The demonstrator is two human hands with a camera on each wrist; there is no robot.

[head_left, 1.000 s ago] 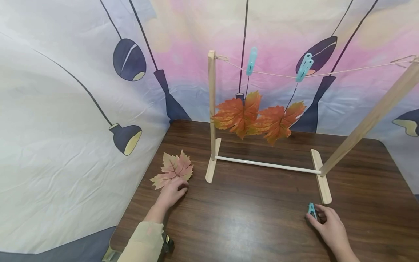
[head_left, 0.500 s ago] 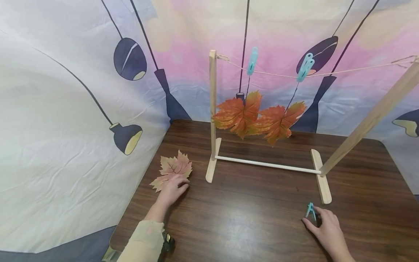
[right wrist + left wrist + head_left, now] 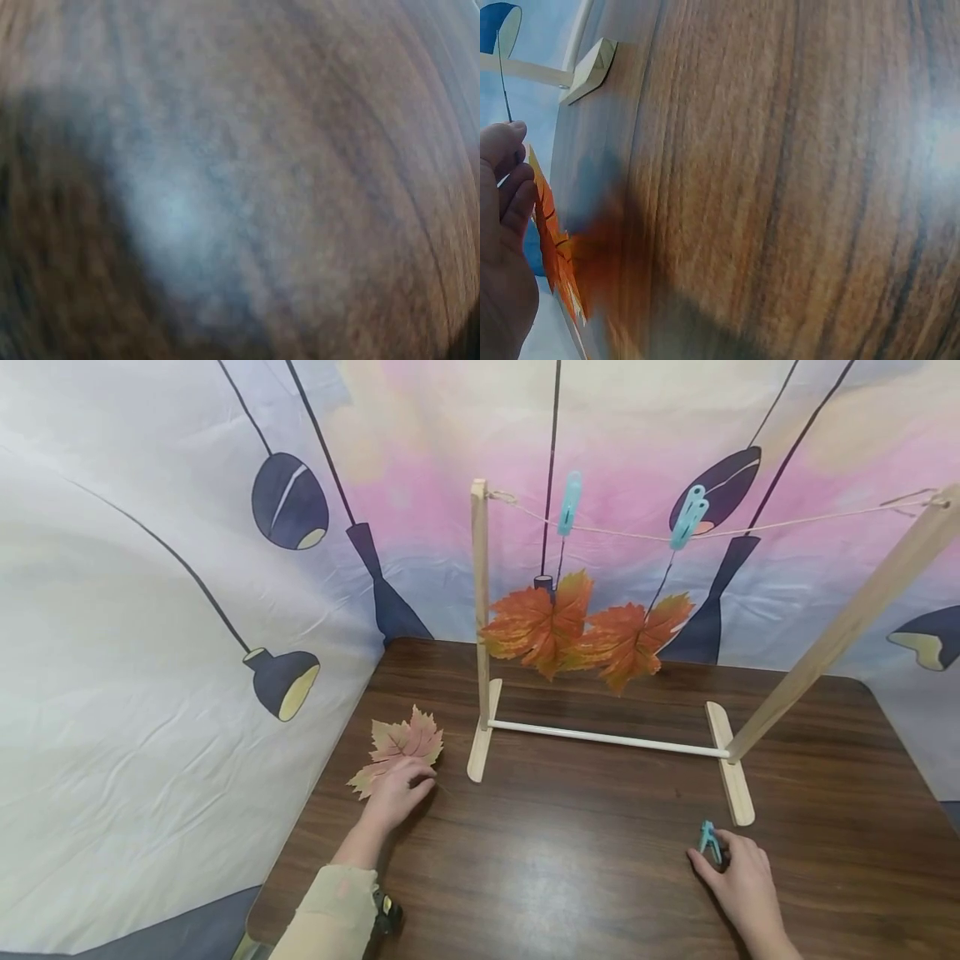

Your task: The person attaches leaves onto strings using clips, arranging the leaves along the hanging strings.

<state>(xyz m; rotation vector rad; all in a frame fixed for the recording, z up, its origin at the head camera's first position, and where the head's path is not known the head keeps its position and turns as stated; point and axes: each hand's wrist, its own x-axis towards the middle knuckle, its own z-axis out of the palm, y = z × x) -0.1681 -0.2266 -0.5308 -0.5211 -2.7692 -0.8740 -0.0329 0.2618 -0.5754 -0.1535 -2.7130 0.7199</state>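
My left hand (image 3: 396,793) pinches the thin stem of an artificial maple leaf (image 3: 401,739) at the left of the table, its pale pinkish side up in the head view. In the left wrist view the stem (image 3: 505,90) sticks up past the fingertips, and the leaf's orange side (image 3: 549,229) faces the wood. At the right, my right hand (image 3: 742,878) holds a light-blue clothespin (image 3: 708,842) between thumb and fingers, legs spread toward me. The right wrist view shows only blurred tabletop, neither hand nor clothespin.
Behind the hands stands a wooden rack (image 3: 482,610) with a white crossbar (image 3: 607,737) and a string (image 3: 622,533). Two orange leaves hang there from blue clothespins (image 3: 570,503). A printed cloth (image 3: 150,652) surrounds the brown table (image 3: 570,843).
The clothespin has turned in my right fingers, and that hand has shifted slightly left. My left hand stays nearly in place, with the leaf tilted a little. The head view has shifted slightly.
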